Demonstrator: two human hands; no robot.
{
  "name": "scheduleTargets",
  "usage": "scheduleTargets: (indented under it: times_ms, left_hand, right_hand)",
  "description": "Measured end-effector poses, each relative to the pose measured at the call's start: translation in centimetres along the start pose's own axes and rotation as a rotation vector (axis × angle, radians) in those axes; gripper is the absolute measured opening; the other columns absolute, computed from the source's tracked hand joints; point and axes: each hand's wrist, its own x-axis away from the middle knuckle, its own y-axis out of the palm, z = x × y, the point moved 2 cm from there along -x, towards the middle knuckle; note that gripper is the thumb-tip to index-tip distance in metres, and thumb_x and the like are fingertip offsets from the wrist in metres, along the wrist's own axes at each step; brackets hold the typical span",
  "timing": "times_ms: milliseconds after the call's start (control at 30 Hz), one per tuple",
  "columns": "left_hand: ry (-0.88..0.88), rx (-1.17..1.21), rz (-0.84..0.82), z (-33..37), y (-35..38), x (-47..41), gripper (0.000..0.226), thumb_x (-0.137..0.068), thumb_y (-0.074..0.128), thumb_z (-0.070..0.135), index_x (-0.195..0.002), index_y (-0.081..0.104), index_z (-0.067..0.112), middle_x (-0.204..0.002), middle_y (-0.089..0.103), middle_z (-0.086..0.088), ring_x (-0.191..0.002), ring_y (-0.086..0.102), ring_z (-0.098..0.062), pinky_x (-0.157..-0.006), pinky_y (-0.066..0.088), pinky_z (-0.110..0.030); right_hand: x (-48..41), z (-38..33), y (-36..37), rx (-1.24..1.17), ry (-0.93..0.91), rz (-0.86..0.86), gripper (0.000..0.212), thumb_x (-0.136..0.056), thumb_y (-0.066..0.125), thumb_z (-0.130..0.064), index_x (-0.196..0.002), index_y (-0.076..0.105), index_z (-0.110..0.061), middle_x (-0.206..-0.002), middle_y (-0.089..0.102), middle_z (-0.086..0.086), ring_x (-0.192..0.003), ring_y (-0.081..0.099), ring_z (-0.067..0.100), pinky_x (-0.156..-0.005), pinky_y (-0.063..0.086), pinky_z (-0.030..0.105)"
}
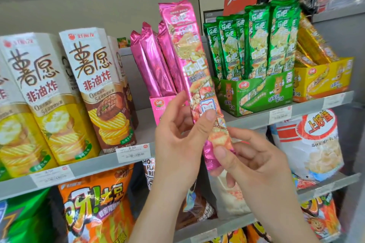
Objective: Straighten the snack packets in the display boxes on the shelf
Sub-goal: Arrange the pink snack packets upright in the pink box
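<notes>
Shelf [246, 119]: grey, upper tier of several, price tags along its front edge.
Tall cartons [94, 85]: potato-chip boxes, upright at the left of the shelf, yellow and brown fronts.
Green display box [262, 92]: on the shelf right of centre, filled with green packets [256, 39] standing upright in close rows.
Yellow display box [324, 79]: just beside the green one on its right, its gold packets leaning back.
Pink display box [158, 102]: between the cartons and the green box; three pink packets [152, 61] stand in it, leaning left.
Held pink packet [194, 69]: long, out of its box, tilted in front of the pink display box.
Left hand [177, 140]: grip closed on the held packet's lower middle, thumb on its face.
Right hand [254, 162]: grip pinching the packet's bottom end.
</notes>
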Motion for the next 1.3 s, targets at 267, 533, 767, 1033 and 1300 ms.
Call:
scheduleTargets:
  times_ms: [267, 533, 767, 1033, 1300]
  left_hand:
    - [-0.100, 0.213, -0.103, 0.3, 1.2, -0.6, 0.033, -0.082, 0.067, 0.032, -0.114, 0.057, 0.032, -0.092, 0.072, 0.012, -0.082, 0.064, -0.004, -0.075, 0.051, -0.025]
    - [0.006, 0.074, -0.166, 1.5, 1.4, -2.6, 0.081, -0.070, 0.080, 0.014, -0.140, 0.039, 0.019, -0.092, 0.072, -0.009, -0.082, 0.067, -0.020, -0.075, 0.057, -0.036]
    - [0.388, -0.474, -0.104, 2.1, 2.5, -4.6, 0.074, -0.064, 0.085, 0.034, -0.125, 0.047, 0.054, -0.099, 0.065, 0.030, -0.081, 0.061, 0.012, -0.068, 0.043, -0.002]
    - [0.511, -1.146, 0.054, 1.3, -1.0, -5.9, 0.013, -0.083, 0.070, 0.023, -0.095, 0.069, 0.024, -0.094, 0.063, 0.010, -0.091, 0.059, -0.015, -0.073, 0.053, -0.037]
    - [0.529, -1.255, -0.050, 0.8, -2.0, -6.1, 0.018, -0.080, 0.067, 0.034, -0.094, 0.072, 0.025, -0.091, 0.065, 0.012, -0.086, 0.058, -0.012, -0.069, 0.051, -0.026]
  right_hand:
    - [-0.6, -0.5, -0.9, 0.048, -0.194, 0.065, 0.026, -0.063, 0.074, -0.027, -0.088, 0.078, -0.029, -0.064, 0.073, -0.005, -0.034, 0.051, 0.009, -0.040, 0.041, 0.013]
    - [-4.7, -1.7, -2.5, 0.291, -0.279, -0.125, 0.010, -0.081, 0.069, -0.033, -0.080, 0.077, -0.038, -0.068, 0.071, -0.016, -0.061, 0.063, -0.003, -0.059, 0.045, 0.010]
    - [-11.6, -7.4, -0.7, 0.192, -0.398, -0.287, 0.033, -0.080, 0.076, -0.032, -0.109, 0.061, -0.028, -0.101, 0.073, -0.009, -0.091, 0.068, 0.003, -0.077, 0.055, 0.020]
    - [-16.9, -8.7, 1.6, 0.330, -0.679, 0.113, 0.037, -0.077, 0.073, -0.031, -0.110, 0.057, -0.024, -0.090, 0.065, -0.017, -0.088, 0.065, 0.011, -0.085, 0.054, 0.042]
    - [-18.6, -3.2, 2.7, 0.819, -0.417, -0.223, 0.101, -0.077, 0.079, -0.041, -0.147, 0.007, -0.051, -0.075, 0.051, -0.021, -0.064, 0.055, -0.003, -0.057, 0.038, 0.009]
